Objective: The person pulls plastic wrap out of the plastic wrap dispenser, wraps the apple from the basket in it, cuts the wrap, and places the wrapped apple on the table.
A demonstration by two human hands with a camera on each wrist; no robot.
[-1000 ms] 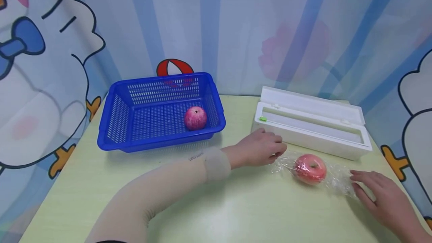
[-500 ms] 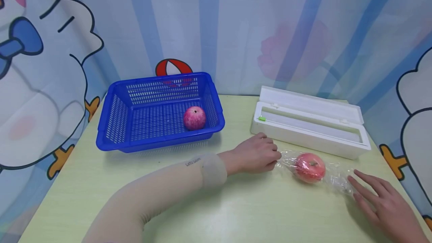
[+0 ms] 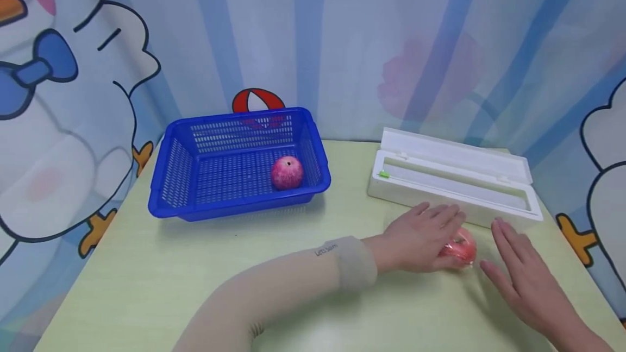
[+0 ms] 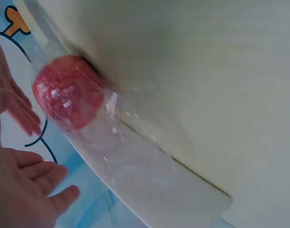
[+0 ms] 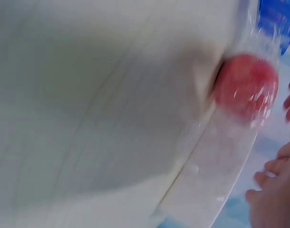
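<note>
A red apple sits on the table, covered in clear plastic wrap that shows as shiny creases in the left wrist view. My left hand lies at the apple's left side with its fingers extended, covering part of it; whether it touches is hard to tell. To the right, my right hand is held with straight fingers and the thumb spread, apart from the apple. In the right wrist view the wrapped apple has loose film around it, and the right hand's fingers are spread and hold nothing.
Behind the hands stands a white wrap dispenser box, its lid raised, with a green slider. At the left is a blue plastic basket holding a second apple. A printed curtain hangs behind the table.
My left hand has moved right from the film's left end onto the apple's side, and its fingers have straightened. My right hand has come off the film's right end, its fingers now pointing away.
</note>
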